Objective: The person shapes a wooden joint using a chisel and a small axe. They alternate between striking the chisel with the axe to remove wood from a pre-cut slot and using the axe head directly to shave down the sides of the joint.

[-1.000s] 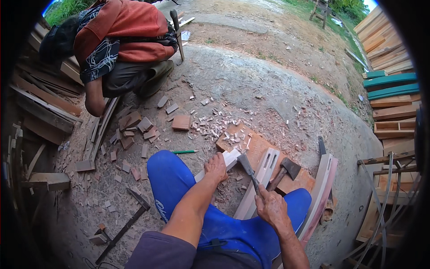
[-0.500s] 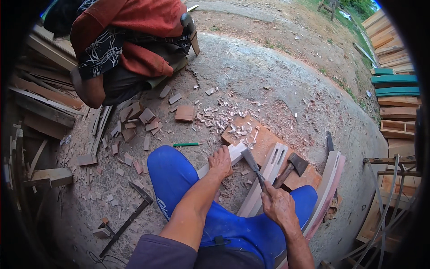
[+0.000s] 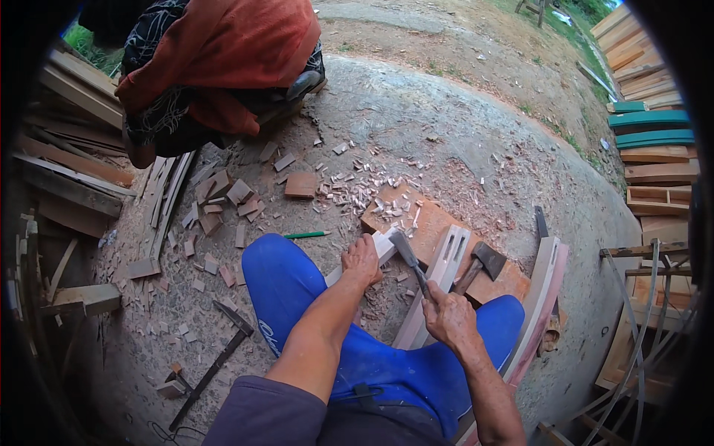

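My left hand (image 3: 361, 261) is wrapped round a pale squared wooden piece (image 3: 384, 245), its far end over an orange-brown wooden block (image 3: 429, 227). My right hand (image 3: 451, 320) grips a chisel (image 3: 407, 254) with a long metal blade, whose wide tip is at the far end of the pale piece. Whether the edge is biting into the wood, I cannot tell. Just right of the chisel lies a slotted wooden bar (image 3: 437, 286) across the block. A hatchet (image 3: 483, 265) rests on the block beside that bar, its handle pointing toward me.
Wood chips (image 3: 361, 186) litter the concrete. A green pencil (image 3: 307, 235) lies past my left knee, with small wood blocks (image 3: 301, 185) beyond. A black bar clamp (image 3: 216, 368) lies at left. Another person in red (image 3: 223, 59) crouches far left. Stacked lumber (image 3: 658, 154) lines the right side.
The other person has bent further forward and shifted. My right hand and the chisel have moved slightly left and up. My left hand keeps its hold on the wooden piece.
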Demonstrator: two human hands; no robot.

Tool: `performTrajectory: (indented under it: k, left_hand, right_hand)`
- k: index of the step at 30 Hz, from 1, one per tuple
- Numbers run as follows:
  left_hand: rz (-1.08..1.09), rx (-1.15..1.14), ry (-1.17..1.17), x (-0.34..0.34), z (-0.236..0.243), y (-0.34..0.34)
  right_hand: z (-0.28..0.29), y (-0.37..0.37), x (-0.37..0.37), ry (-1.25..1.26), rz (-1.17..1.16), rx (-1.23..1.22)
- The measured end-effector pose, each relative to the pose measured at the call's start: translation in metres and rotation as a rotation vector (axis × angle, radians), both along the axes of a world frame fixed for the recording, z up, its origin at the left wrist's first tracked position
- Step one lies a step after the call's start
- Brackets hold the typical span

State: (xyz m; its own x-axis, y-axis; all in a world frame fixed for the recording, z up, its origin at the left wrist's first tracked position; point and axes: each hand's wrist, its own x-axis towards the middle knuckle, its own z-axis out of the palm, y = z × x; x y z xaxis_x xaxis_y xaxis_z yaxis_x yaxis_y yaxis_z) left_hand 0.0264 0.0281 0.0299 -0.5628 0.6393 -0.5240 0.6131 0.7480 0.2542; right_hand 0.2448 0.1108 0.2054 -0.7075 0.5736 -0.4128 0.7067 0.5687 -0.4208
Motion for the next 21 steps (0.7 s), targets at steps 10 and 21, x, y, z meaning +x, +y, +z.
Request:
performTrajectory:
  k: [10, 21]
  left_hand:
    - [0.004, 0.011, 0.043, -0.005, -0.003, 0.002]
    - [0.008, 0.034, 0.051, 0.004, 0.000, -0.002]
  right_hand:
    - [-0.015, 0.009, -0.022, 0.060, 0.081, 0.049]
    - [-0.008, 0.008, -0.026, -0.027, 0.076, -0.021]
